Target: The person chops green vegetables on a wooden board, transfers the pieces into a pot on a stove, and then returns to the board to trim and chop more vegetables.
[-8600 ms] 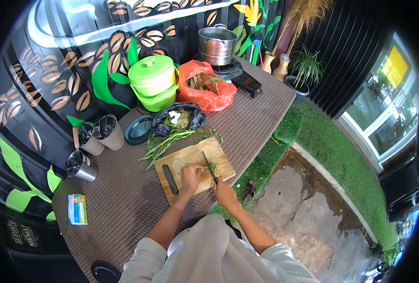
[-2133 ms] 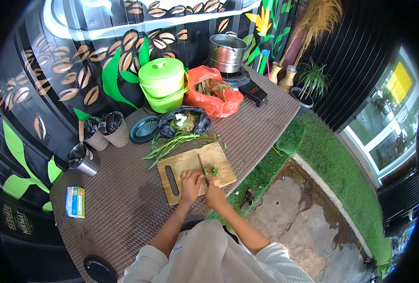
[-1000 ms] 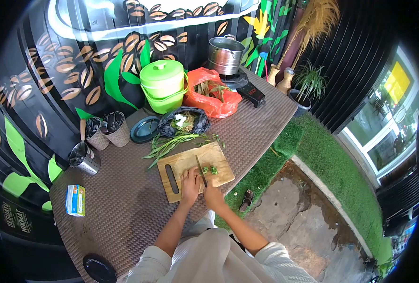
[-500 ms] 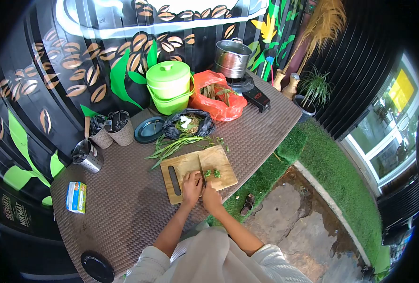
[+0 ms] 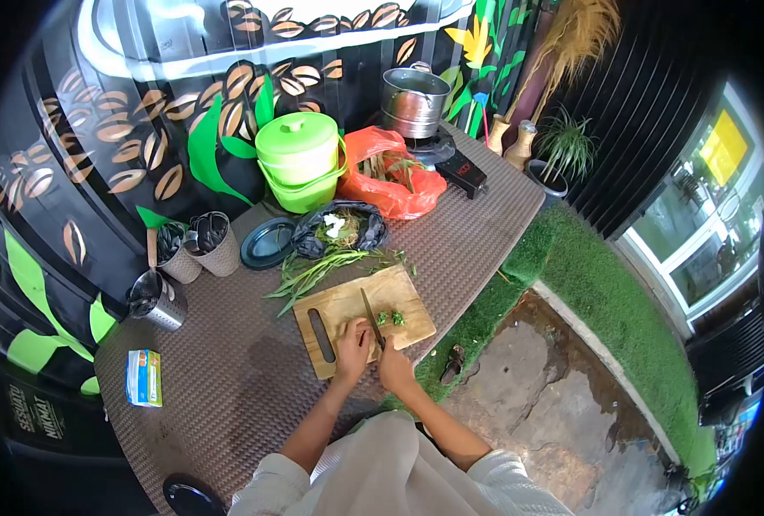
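Observation:
My right hand [image 5: 395,365] grips the handle of a knife [image 5: 370,310], whose blade points away from me over the wooden cutting board [image 5: 339,305]. Just left of the blade, my left hand [image 5: 352,348] rests on the board with its fingers bent together. Whatever it presses there is hidden under the fingers. Small heaps of chopped greens [image 5: 397,318] lie right of the blade. Long green stalks [image 5: 317,275] are spread on the table beyond the board.
A black plastic bag [image 5: 369,230] of scraps, a dark plate [image 5: 267,243], a green lidded bucket [image 5: 298,163] and a red plastic bag [image 5: 408,199] stand behind. A steel pot [image 5: 414,107] sits on a stove [image 5: 463,174]. Utensil cups [image 5: 214,249] and a tissue pack [image 5: 144,378] are leftward.
The knife and my right hand have shifted slightly right, away from my left hand, and more blade shows. My left hand stays on the board. The whole view has shifted a little.

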A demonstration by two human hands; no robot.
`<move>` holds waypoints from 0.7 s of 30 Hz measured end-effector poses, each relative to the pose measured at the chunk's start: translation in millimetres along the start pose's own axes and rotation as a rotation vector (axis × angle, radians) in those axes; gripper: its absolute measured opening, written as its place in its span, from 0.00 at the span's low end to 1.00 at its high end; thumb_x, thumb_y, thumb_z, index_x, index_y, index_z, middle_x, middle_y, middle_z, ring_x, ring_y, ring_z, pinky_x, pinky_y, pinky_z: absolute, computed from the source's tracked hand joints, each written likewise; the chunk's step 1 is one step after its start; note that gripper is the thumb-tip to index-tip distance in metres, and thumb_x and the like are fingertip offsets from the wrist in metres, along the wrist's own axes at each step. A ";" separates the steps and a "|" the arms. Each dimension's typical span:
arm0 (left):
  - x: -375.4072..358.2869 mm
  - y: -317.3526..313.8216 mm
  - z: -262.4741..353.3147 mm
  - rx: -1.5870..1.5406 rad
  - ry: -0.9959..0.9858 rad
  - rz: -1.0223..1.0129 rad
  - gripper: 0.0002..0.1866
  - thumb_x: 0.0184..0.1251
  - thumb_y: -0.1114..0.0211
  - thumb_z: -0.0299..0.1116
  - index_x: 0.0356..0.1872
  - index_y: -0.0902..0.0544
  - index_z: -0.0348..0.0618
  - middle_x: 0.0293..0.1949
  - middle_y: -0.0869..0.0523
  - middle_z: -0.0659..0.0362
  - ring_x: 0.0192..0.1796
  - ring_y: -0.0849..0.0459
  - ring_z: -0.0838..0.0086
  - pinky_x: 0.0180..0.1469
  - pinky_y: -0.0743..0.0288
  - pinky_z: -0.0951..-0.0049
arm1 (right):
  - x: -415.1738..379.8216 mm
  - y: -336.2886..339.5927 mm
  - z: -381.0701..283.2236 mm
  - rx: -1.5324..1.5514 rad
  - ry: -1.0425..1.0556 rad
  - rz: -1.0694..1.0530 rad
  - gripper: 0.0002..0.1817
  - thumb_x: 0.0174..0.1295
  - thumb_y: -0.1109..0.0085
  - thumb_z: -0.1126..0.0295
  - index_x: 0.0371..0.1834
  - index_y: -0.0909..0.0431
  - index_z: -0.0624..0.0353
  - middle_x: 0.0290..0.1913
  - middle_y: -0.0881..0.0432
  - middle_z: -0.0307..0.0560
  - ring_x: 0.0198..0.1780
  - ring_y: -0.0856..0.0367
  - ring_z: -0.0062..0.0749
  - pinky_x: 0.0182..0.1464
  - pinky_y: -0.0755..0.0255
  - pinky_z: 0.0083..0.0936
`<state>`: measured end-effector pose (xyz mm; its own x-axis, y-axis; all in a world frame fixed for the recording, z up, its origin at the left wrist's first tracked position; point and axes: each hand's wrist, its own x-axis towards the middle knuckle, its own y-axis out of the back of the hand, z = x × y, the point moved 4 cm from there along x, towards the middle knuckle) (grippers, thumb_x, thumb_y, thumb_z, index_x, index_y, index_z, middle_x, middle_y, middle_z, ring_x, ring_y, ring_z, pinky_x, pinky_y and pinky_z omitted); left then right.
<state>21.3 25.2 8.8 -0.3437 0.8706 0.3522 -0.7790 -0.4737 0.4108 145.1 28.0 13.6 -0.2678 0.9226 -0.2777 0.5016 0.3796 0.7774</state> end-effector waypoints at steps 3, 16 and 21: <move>-0.7 -3.7 -5.5 -0.057 0.034 -0.004 0.13 0.64 0.40 0.21 0.50 0.25 0.37 0.39 0.18 0.48 0.43 0.16 0.58 0.44 0.21 0.64 | 2.5 0.3 6.5 -0.015 0.023 0.019 0.18 0.68 0.56 0.63 0.52 0.41 0.65 0.35 0.19 0.73 0.40 0.19 0.68 0.43 0.26 0.57; -1.6 4.5 -4.9 -0.112 0.053 0.021 0.07 0.58 0.33 0.25 0.37 0.21 0.38 0.31 0.17 0.54 0.42 0.18 0.62 0.45 0.24 0.62 | 11.7 -7.6 0.5 -0.073 -0.007 0.128 0.19 0.69 0.55 0.61 0.55 0.40 0.63 0.34 0.19 0.69 0.39 0.19 0.66 0.41 0.25 0.56; 21.9 28.2 -2.4 0.023 -0.093 0.114 0.08 0.55 0.30 0.24 0.35 0.19 0.39 0.33 0.20 0.56 0.35 0.19 0.68 0.38 0.26 0.70 | -3.5 1.1 -1.0 0.047 0.046 0.174 0.16 0.69 0.54 0.61 0.48 0.39 0.62 0.32 0.20 0.71 0.37 0.20 0.68 0.39 0.28 0.57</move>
<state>-9.5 31.3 26.0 -0.3783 0.7951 0.4740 -0.7248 -0.5730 0.3826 145.7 25.2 16.0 -0.2106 0.9708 -0.1145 0.5812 0.2185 0.7838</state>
